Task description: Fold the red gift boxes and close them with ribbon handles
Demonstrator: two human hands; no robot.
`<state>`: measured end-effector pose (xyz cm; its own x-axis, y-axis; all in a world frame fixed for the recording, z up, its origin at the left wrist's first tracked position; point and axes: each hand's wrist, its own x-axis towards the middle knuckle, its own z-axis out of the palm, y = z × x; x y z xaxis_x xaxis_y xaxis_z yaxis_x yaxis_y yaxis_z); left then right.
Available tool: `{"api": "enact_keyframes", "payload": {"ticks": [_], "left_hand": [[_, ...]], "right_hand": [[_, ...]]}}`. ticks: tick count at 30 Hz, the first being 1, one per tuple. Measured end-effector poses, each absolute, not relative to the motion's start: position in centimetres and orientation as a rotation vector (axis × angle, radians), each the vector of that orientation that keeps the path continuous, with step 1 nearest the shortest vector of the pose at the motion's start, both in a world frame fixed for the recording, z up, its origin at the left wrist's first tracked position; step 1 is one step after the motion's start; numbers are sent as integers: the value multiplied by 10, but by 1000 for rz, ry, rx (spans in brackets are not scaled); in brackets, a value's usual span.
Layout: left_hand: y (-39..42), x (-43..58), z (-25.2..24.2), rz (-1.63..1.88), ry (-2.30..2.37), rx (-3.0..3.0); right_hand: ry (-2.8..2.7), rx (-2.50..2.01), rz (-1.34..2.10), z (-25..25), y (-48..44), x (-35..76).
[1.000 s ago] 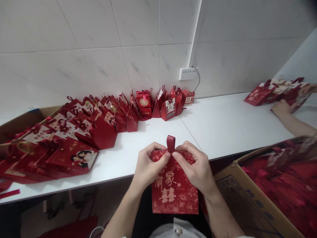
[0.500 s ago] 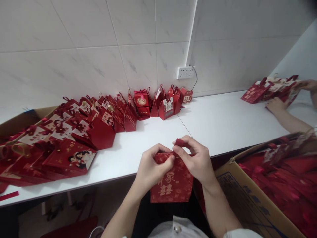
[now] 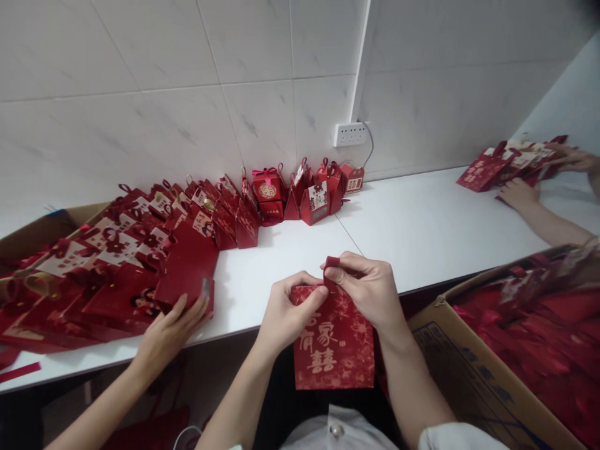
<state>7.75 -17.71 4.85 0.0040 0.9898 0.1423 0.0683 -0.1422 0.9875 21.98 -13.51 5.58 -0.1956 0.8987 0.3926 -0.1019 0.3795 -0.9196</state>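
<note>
A red paper gift box [image 3: 335, 347] with gold lettering hangs upright over my lap, in front of the table edge. My left hand [image 3: 293, 312] pinches its upper left edge, thumb across the front. With thumb and fingers closed, my right hand [image 3: 363, 290] grips the dark red ribbon loop [image 3: 332, 265] at the box's top. Both hands are close together, and the fingers behind the box are hidden. To the left, another person's hand [image 3: 173, 334] rests on a red box [image 3: 182, 269] at the end of the rows.
Rows of red gift boxes [image 3: 117, 250] crowd the left of the white table [image 3: 398, 231]. More boxes [image 3: 319, 200] stand near the wall socket [image 3: 350, 134]. At right, a cardboard carton [image 3: 469, 369] holds red packaging; beyond it, another person's hands [image 3: 520, 194] handle boxes.
Another person's hand has come in from the lower left with a red box against the rows. The box I hold has shifted slightly right and turned its front more toward me.
</note>
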Motion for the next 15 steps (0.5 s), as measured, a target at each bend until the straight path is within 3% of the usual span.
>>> {"api": "enact_keyframes", "payload": {"ticks": [15], "left_hand": [[-175, 71, 50, 1374, 1375, 1334]], "right_hand": [[-1630, -858, 1116, 42, -140, 230]]}}
